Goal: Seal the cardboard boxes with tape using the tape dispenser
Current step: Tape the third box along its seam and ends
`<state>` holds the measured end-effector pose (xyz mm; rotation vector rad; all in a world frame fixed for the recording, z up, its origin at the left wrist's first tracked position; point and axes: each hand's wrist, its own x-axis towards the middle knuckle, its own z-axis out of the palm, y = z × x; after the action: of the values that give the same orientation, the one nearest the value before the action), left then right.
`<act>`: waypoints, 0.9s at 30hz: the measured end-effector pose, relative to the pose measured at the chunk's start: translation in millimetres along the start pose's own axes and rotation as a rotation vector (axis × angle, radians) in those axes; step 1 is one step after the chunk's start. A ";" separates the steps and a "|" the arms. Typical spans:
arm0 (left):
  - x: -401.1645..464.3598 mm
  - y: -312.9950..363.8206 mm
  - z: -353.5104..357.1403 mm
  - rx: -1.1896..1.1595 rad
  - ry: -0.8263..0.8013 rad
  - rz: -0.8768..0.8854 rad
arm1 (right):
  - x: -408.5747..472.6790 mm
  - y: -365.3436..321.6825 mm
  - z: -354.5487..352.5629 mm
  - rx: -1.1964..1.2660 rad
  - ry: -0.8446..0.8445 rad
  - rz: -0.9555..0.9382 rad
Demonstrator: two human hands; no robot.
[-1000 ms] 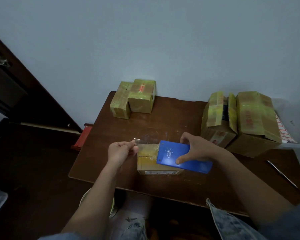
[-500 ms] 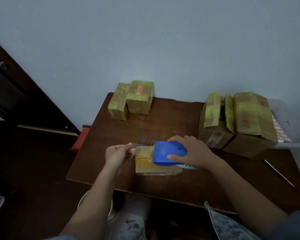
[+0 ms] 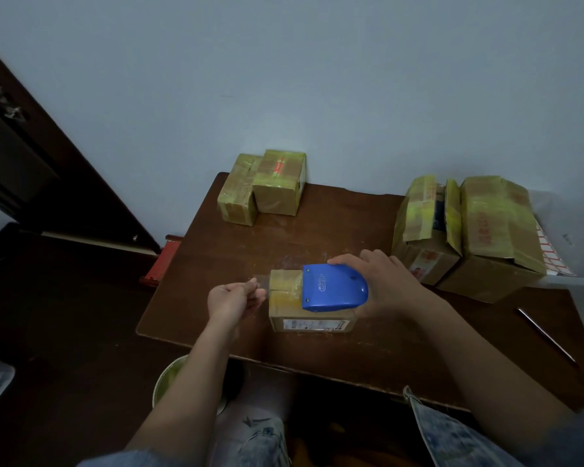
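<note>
You've got a solid blue tape dispenser (image 3: 332,287) over a tan cardboard box (image 3: 312,315) banded with yellowish tape. Your table (image 3: 317,224) is dark brown. Far-right sheet (image 3: 550,252) shows a red-on-white grid.

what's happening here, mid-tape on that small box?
Yes. A person is sealing the small cardboard box at the front of the brown table. The right hand grips the blue tape dispenser on top of the box, while the left hand pinches the free end of the clear tape just off the box's left edge. Taped boxes sit at the back left; larger ones stand at the right.
</note>
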<state>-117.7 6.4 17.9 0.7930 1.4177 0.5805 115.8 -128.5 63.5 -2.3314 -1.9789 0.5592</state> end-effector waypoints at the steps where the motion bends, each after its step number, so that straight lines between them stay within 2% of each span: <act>1: -0.2 -2.1 -1.0 -0.009 0.005 -0.002 | 0.4 -1.7 -2.6 -0.017 -0.007 -0.002; 12: 2.2 -14.4 -3.6 -0.122 0.065 -0.010 | 13.2 -26.4 -13.4 -0.228 0.028 -0.012; 27: 15.0 -28.5 10.8 -0.079 0.121 0.018 | 18.1 -35.9 -10.9 -0.251 -0.011 0.011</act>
<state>-108.6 -1.4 -14.0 0.7181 1.4901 0.7039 87.2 -102.1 78.2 -2.4822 -2.1563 0.3416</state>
